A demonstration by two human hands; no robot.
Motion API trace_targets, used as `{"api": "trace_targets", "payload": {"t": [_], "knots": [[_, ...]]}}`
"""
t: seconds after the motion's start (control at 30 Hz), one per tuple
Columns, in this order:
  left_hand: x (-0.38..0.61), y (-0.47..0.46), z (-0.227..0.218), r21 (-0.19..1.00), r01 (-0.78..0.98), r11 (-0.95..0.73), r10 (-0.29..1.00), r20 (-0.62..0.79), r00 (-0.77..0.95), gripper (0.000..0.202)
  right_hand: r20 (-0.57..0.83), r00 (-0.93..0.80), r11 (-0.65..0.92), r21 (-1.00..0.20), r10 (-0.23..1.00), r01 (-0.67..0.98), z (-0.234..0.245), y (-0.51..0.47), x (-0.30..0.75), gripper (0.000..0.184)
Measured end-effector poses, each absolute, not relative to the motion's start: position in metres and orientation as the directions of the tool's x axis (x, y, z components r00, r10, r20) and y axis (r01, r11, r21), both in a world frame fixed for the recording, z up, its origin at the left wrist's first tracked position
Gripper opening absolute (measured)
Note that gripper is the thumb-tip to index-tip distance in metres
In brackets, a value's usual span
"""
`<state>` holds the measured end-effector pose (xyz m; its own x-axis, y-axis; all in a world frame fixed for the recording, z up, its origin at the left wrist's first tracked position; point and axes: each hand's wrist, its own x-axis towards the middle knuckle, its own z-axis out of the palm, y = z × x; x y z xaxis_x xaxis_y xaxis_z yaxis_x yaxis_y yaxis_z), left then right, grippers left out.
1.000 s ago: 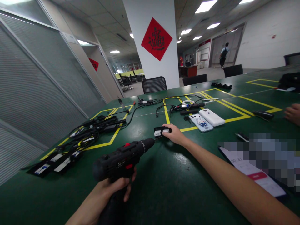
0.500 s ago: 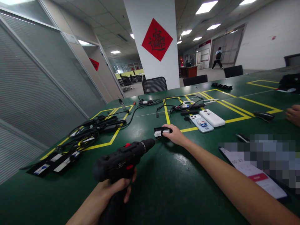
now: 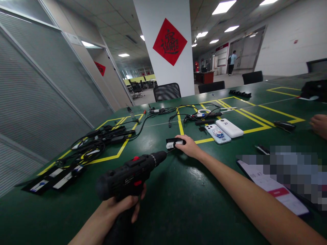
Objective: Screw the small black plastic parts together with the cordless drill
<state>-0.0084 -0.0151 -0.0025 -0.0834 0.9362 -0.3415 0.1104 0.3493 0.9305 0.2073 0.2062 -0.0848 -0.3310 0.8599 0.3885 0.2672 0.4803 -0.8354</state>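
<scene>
My left hand [image 3: 120,206] is wrapped round the grip of a black cordless drill [image 3: 129,175] with red buttons, held above the green table [image 3: 184,204]. Its bit points at a small black part with a white label [image 3: 173,143] lying on the table. My right hand [image 3: 188,146] reaches forward and holds that part down, fingers closed on its right end.
Black cables and adapters [image 3: 102,137] lie inside yellow tape lines at the left. Two phones [image 3: 224,131] sit beyond my right hand. A tablet [image 3: 276,189] lies at the right. Another person's hand [image 3: 319,124] rests at the far right edge. Office chairs [image 3: 167,92] stand behind the table.
Both hands and the drill stay in place on the small part. The view has shifted slightly. A person in the far corridor has walked to the left.
</scene>
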Motion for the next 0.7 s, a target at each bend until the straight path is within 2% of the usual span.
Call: {"api": "trace_targets", "payload": {"t": [0.2, 0.5, 0.7], "knots": [[-0.0107, -0.0148, -0.0046, 0.934, 0.102, 0.343, 0.939, -0.336, -0.074, 0.035, 0.394, -0.342, 0.492, -0.826, 0.853, 0.276, -0.0835, 0.2043, 0.2084, 0.033], [-0.0092, -0.0106, -0.0088, 0.933, 0.108, 0.344, 0.937, -0.333, -0.102, 0.047, 0.429, -0.318, 0.517, -0.807, 0.845, 0.286, -0.0894, 0.2063, 0.2058, 0.035], [-0.0123, -0.0129, -0.0074, 0.934, 0.115, 0.337, 0.941, -0.330, -0.073, 0.038, 0.434, -0.303, 0.515, -0.808, 0.848, 0.285, -0.0888, 0.2056, 0.2041, 0.035]]}}
